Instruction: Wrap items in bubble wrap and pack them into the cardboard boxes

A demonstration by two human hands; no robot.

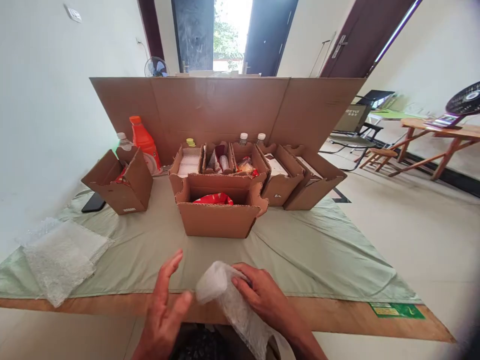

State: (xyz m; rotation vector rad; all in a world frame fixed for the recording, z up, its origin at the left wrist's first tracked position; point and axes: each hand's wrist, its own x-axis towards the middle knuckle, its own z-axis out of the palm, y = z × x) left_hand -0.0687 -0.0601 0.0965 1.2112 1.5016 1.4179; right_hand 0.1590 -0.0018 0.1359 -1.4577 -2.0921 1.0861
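My right hand [262, 295] grips a piece of clear bubble wrap [228, 295] at the near edge of the table, its fingers pinched on the bundled top. My left hand [165, 305] is just to its left, fingers stretched out and apart, with the thumb close to the wrap and nothing held. Straight ahead stands an open cardboard box [219, 217] with a red packet [213, 199] inside.
A stack of bubble wrap sheets [60, 257] lies at the left on the green cloth [318, 250]. Several open cardboard boxes [277, 175] with goods stand behind, another box [120, 182] at left, an orange bottle [144, 142], a tall cardboard screen [225, 105] behind.
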